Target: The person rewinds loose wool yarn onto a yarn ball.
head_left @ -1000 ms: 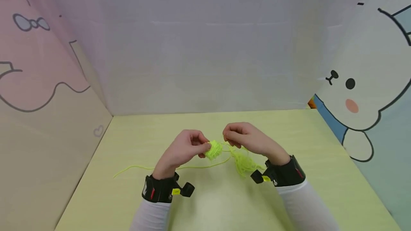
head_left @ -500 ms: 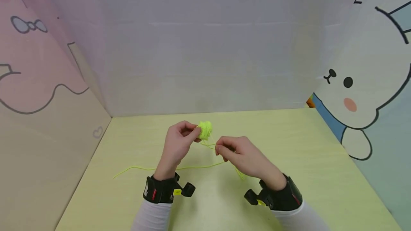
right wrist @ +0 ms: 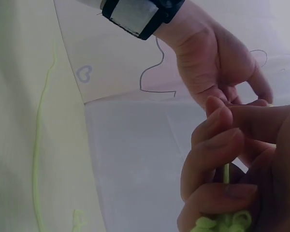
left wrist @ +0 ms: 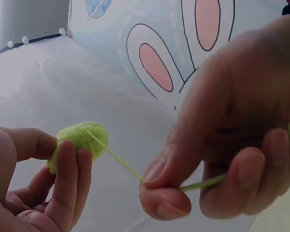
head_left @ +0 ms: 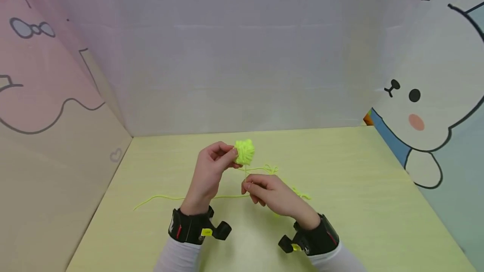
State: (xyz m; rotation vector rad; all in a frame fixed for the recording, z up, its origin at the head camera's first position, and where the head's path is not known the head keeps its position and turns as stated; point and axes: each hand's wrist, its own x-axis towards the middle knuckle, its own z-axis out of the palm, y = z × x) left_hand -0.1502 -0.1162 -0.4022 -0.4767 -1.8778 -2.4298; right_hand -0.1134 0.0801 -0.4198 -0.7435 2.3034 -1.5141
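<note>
Left hand (head_left: 209,168): pinches yellow-green yarn ball (head_left: 245,152), just below frame centre.
Right hand (head_left: 274,194): lower, pinches strand (left wrist: 121,160) running straight from ball.
Yarn tail (head_left: 166,197): on counter (head_left: 378,205), reaching toward lower left.
Yarn loops (head_left: 271,169): lower centre, partly hidden by right hand.

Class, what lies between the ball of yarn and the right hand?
A straight yarn strand joins the ball to the right hand, seen in the left wrist view.

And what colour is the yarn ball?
The yarn ball is bright yellow-green, seen best in the head view.
</note>
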